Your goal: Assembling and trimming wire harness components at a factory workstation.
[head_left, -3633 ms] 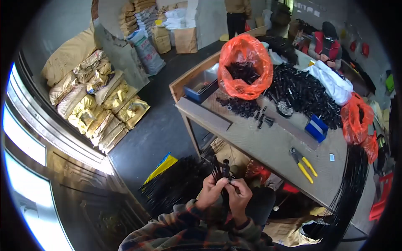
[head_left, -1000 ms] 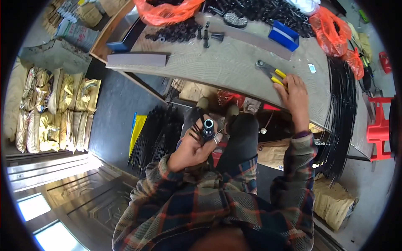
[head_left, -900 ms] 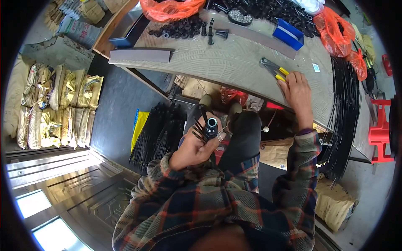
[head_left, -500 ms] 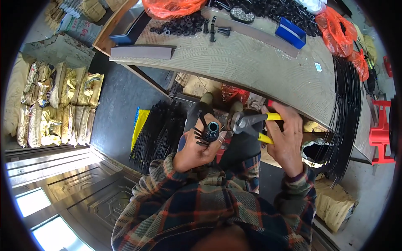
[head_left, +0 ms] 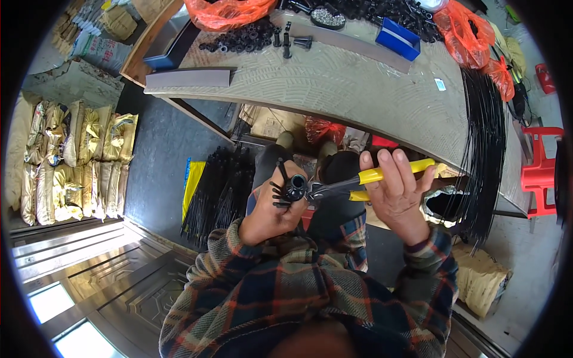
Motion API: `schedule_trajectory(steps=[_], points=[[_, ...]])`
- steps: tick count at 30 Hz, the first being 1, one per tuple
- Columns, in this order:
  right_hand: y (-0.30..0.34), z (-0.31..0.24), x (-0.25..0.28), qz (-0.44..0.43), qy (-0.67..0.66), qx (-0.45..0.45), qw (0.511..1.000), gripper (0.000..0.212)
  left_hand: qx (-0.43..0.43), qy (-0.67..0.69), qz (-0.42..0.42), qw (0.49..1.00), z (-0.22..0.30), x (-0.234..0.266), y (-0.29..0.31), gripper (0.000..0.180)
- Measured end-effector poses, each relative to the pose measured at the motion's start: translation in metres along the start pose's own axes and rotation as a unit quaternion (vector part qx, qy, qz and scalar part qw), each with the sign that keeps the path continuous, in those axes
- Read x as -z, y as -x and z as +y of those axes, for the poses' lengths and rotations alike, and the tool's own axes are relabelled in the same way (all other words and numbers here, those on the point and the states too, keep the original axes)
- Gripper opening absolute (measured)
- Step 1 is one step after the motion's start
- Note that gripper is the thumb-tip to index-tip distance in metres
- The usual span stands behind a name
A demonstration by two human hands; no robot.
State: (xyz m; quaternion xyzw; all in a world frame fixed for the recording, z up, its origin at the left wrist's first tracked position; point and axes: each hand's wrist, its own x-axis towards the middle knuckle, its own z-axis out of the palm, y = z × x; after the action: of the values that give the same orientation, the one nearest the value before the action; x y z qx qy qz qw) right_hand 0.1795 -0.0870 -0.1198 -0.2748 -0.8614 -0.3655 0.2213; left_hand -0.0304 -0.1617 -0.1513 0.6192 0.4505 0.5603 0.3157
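My left hand (head_left: 270, 210) is closed round a black frame piece (head_left: 296, 186), whose hollow round end faces up and whose thin black prongs fan out on its left side. A pair of pliers (head_left: 341, 187) with yellow handles is held in my right hand (head_left: 395, 206). Its fingers are stretched up across the upper handle, and the lower handle runs to the palm. The jaws meet the right side of the black piece close to my left fingers. What exactly they grip there is too small to tell.
Beyond my knees stands a worktable (head_left: 358, 89) with black fittings (head_left: 245, 40), a blue box (head_left: 398, 39) and orange bags (head_left: 462, 36). Long black rods (head_left: 486, 137) hang over its right end. More black rods (head_left: 218, 197) lie left of my legs. A red stool (head_left: 542, 170) stands far right.
The pliers have moved left and turned, so their jaws now reach the black frame piece instead of standing apart from it. My right fingers have straightened over the handle.
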Motion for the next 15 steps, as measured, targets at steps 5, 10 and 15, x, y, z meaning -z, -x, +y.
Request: schedule_trajectory(steps=[5,10,15], points=[[0.019,-0.038,-0.014,0.033,-0.037,-0.093,0.994,0.031,-0.002,-0.006,0.014,1.000,-0.001,0.000,0.002,0.024],[0.022,-0.047,-0.009,0.031,-0.116,-0.152,0.981,0.028,-0.018,0.000,0.032,0.999,0.000,-0.002,0.004,0.025],[0.016,0.002,0.016,-0.106,-0.320,-0.065,0.939,0.015,-0.027,-0.010,-0.016,0.999,0.005,-0.001,0.004,0.026]])
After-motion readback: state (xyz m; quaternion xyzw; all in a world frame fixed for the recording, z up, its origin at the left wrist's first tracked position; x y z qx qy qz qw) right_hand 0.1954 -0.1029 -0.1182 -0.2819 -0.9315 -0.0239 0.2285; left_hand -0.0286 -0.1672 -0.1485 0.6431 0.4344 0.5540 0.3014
